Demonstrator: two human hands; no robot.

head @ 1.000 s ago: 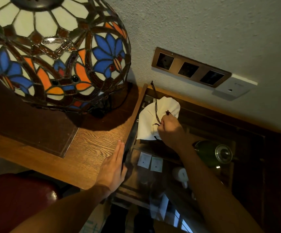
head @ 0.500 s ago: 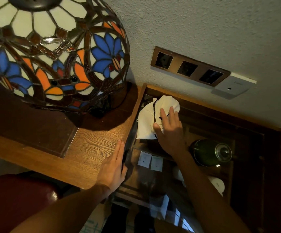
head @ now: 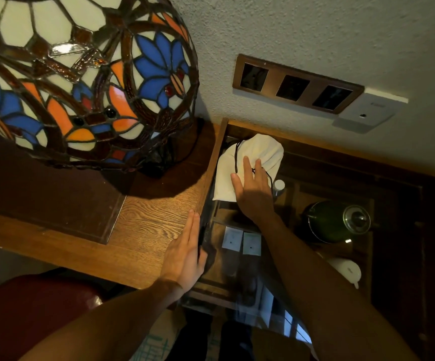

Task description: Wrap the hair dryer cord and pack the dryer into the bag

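A lumpy white cloth drawstring bag lies closed on glass; the right hand presses it flat-fingered, the left hand flat on the wood-grain counter.

Both forearms were bare to the frame edge, no sleeves, no watch, no rings or bands visible. Left hand and right hand had no gloves; nails looked short, unpainted, tho light was dim. Below, btwn the arms, dark trousers or legs showed faintly, partly thru glass, too dark to tell fabric or footwear.
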